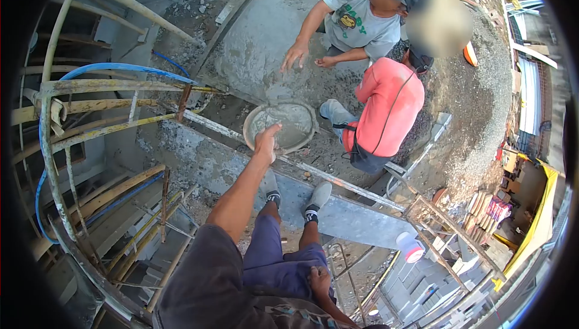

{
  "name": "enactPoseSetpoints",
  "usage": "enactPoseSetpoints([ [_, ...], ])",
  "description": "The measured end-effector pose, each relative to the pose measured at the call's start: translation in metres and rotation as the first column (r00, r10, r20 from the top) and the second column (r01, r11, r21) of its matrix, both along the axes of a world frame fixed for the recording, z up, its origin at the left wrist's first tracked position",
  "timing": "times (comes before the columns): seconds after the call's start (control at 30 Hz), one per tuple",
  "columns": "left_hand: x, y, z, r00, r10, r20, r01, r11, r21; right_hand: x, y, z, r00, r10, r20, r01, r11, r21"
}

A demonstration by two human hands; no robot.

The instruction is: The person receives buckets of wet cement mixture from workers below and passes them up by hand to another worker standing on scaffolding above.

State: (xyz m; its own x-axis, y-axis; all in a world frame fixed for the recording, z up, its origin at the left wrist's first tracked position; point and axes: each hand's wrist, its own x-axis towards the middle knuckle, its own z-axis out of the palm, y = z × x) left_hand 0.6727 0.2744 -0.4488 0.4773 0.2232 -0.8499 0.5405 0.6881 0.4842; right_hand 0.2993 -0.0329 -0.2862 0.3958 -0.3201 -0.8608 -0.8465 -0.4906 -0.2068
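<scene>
My left hand [266, 142] reaches forward to the near rim of a round basin [248, 125] that holds wet grey cement. Its thumb points up over the rim, and the other fingers are largely hidden. Resting near my lap, my right hand [320, 282] has its fingers curled by my purple shorts [271, 256]; nothing can be made out in it. Beyond the basin, a person in a grey shirt [356, 18] holds one hand out, fingers spread, over the wet cement. Another person in a red top [392, 106] crouches to the right of the basin.
A metal scaffold rail [344, 184] runs just past my feet, above a grey plank [362, 223]. Bamboo poles and scaffold bars [45, 142] with a blue hose [114, 65] stand at left. Gravel [482, 88] lies at right, and grey blocks [410, 287] sit far below.
</scene>
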Motion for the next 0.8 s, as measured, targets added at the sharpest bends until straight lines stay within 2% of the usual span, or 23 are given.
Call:
enactPoseSetpoints([
  [0.1, -0.057, 0.012, 0.031, 0.994, 0.050, -0.095, -0.055, 0.997, -0.045, 0.018, 0.000, 0.014, 0.999, -0.035, -0.025, 0.036, 0.999, 0.037],
  [0.2, -0.107, 0.025, 0.073, 0.976, 0.109, -0.189, -0.121, 0.991, -0.052, 0.025, -0.005, 0.017, 0.998, 0.061, -0.006, -0.060, 0.991, 0.119],
  [0.4, -0.188, 0.041, 0.152, 0.912, 0.221, -0.345, -0.220, 0.974, 0.043, 0.052, -0.015, 0.035, 0.991, 0.132, 0.009, -0.132, 0.972, 0.194],
  [0.43, -0.207, 0.046, 0.163, 0.919, 0.240, -0.314, -0.221, 0.971, 0.095, 0.055, -0.018, 0.040, 0.995, 0.098, 0.008, -0.097, 0.970, 0.221],
  [0.53, -0.268, 0.073, 0.206, 0.930, 0.311, -0.196, -0.296, 0.950, 0.103, 0.068, -0.028, 0.038, 0.998, 0.031, 0.061, -0.046, 0.964, 0.261],
  [0.6, -0.290, 0.076, 0.265, 0.895, 0.416, -0.163, -0.401, 0.908, 0.119, 0.080, -0.034, 0.044, 0.988, 0.069, 0.135, -0.109, 0.944, 0.313],
  [0.67, -0.320, 0.089, 0.328, 0.873, 0.487, -0.030, -0.479, 0.866, 0.142, 0.103, -0.034, 0.033, 0.965, 0.119, 0.233, -0.206, 0.895, 0.395],
  [0.73, -0.332, 0.093, 0.422, 0.821, 0.568, 0.063, -0.569, 0.803, 0.176, 0.118, -0.026, 0.008, 0.931, 0.214, 0.296, -0.335, 0.822, 0.461],
  [0.77, -0.340, 0.089, 0.469, 0.794, 0.598, 0.112, -0.608, 0.775, 0.176, 0.128, -0.017, 0.011, 0.935, 0.209, 0.287, -0.334, 0.789, 0.515],
  [0.8, -0.352, 0.091, 0.515, 0.763, 0.615, 0.200, -0.646, 0.737, 0.198, 0.137, -0.011, 0.020, 0.908, 0.283, 0.308, -0.410, 0.744, 0.527],
])
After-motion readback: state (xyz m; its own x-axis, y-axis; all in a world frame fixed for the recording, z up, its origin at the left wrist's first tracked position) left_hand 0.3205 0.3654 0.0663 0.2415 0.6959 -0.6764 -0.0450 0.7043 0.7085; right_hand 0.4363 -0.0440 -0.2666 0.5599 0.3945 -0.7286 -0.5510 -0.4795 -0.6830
